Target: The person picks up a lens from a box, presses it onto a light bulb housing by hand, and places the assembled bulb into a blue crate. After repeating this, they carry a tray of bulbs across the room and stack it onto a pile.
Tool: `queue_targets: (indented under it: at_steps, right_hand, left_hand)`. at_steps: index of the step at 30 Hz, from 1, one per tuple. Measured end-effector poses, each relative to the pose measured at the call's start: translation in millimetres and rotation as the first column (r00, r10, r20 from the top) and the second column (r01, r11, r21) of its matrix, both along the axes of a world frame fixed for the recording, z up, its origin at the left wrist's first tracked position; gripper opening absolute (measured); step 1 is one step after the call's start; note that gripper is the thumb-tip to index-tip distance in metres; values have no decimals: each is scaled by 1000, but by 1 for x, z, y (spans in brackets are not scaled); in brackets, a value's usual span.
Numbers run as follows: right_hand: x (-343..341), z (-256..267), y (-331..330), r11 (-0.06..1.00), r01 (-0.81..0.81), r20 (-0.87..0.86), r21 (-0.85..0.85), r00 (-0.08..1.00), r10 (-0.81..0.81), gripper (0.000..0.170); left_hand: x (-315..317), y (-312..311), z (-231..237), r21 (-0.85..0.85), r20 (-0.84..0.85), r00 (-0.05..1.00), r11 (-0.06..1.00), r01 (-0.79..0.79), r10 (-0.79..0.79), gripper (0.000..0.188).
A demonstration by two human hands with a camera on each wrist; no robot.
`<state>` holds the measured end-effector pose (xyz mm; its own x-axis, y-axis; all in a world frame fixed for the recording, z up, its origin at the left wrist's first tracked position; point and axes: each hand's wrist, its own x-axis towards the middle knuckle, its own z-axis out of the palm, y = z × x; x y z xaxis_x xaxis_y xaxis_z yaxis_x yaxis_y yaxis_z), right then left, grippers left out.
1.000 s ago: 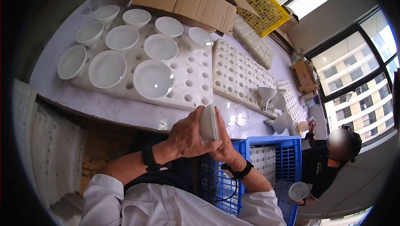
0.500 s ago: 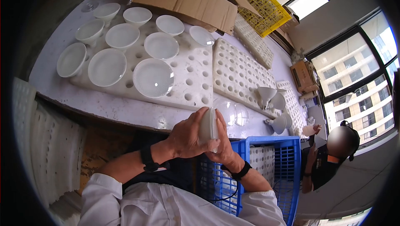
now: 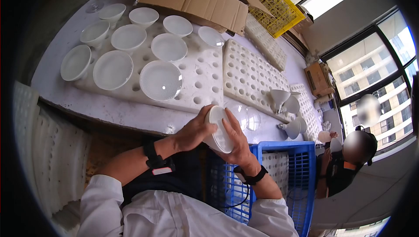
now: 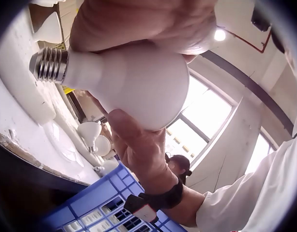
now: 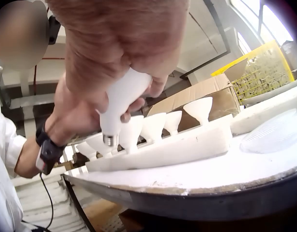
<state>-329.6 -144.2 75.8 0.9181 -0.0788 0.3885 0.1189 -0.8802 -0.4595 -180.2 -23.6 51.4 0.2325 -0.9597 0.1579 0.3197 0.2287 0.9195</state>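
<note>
Both hands hold one white lamp bulb (image 3: 219,128) just off the table's front edge. In the head view the left hand (image 3: 195,131) grips its left side and the right hand (image 3: 238,143) its right side, fingers spread over the wide face. The left wrist view shows the bulb (image 4: 134,84) lying sideways with its metal screw base to the left, the left hand (image 4: 148,24) over it and the right hand (image 4: 141,147) below. In the right wrist view the bulb (image 5: 121,99) points base down, between the right hand (image 5: 124,38) and the left hand (image 5: 78,113).
Several white cups (image 3: 161,80) stand in a holed foam block (image 3: 198,75). Beyond are another foam block (image 3: 253,73), loose bulbs (image 3: 293,128), a cardboard box (image 3: 192,1) and a yellow crate (image 3: 270,5). A blue crate (image 3: 283,147) stands at right, near another person (image 3: 338,167).
The bulb has turned between the hands, so its wide face now shows more toward the head camera. The right fingers have spread across that face. The other person has raised an arm.
</note>
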Motion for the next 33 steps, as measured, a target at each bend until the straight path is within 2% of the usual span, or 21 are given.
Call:
queue_targets:
  at_steps: [1,2,3,4,6,8,11,13,14,15,16,19,20,21,22,23,25,27,30,31,33]
  right_hand:
    - [-2,-1,3,1000,6,2,6,1000,-6,95]
    - [-2,-1,5,961,77,-10,267,997,-77,95]
    - [-1,-1,5,852,138,-35,505,990,-140,95]
    - [-2,3,2,889,135,-56,437,991,-124,94]
    - [-3,7,1,897,161,-83,412,987,-139,89]
    - [-5,7,0,905,185,-108,383,982,-155,84]
    - [-5,2,5,815,258,-107,519,966,-237,77]
    - [-4,3,8,901,329,-60,283,944,-326,72]
    - [-3,2,9,896,338,-55,288,940,-337,72]
    - [-3,0,11,906,379,-53,190,925,-376,70]
    - [-2,-1,12,905,416,-47,91,909,-414,69]
    - [-4,1,9,923,366,1,117,929,-369,69]
    - [-6,5,9,921,370,5,120,928,-373,69]
    - [-8,11,8,838,373,-102,399,926,-364,70]
    - [-11,15,5,673,370,-199,640,926,-320,72]
    - [-12,17,2,672,367,-192,644,927,-322,72]
    - [-14,19,-5,916,278,-73,288,960,-269,76]
    - [-13,14,-6,921,246,-93,303,969,-228,81]
    - [-11,10,-2,870,166,-125,464,985,-121,84]
    - [-11,9,-2,875,150,-134,461,986,-98,84]
    - [-9,9,-1,880,125,-142,458,988,-67,84]
  left_hand:
    - [9,-8,-16,32,-312,938,985,170,-151,54]
    - [10,-6,-16,12,-420,890,979,203,-179,53]
    - [11,-7,-15,-14,-519,830,973,231,-204,53]
    - [11,-7,-13,-12,-512,833,972,236,-209,53]
    - [6,-6,-9,6,-729,654,954,301,-201,58]
    - [2,-10,-8,40,-743,647,954,298,-171,62]
    - [-6,-18,-16,77,-724,681,969,237,-109,69]
    - [-14,-22,-23,75,-689,720,980,184,-82,71]
    - [-20,-22,-19,134,-516,854,991,-5,74,69]
    - [-26,-23,-18,148,-314,919,968,-201,239,68]
    - [-32,-23,-21,80,-206,938,960,-269,280,66]
    - [-32,-24,-23,87,-150,959,969,-231,242,58]
    - [-27,-22,-13,129,-261,949,981,-148,177,61]
    - [-22,-19,-14,129,-257,950,981,-146,175,61]
    - [-14,-15,-16,120,-438,899,992,39,18,63]
    - [-9,-13,-16,78,-599,790,973,219,-130,66]
    - [-7,-14,-20,132,-597,795,965,227,-105,72]
    - [-6,-14,-24,29,-720,662,944,328,-208,74]
    - [-7,-14,-23,1,-773,589,928,373,-236,73]
    - [-9,-15,-24,3,-774,588,927,374,-235,73]
    - [-16,-19,-23,169,-613,787,963,212,-66,71]
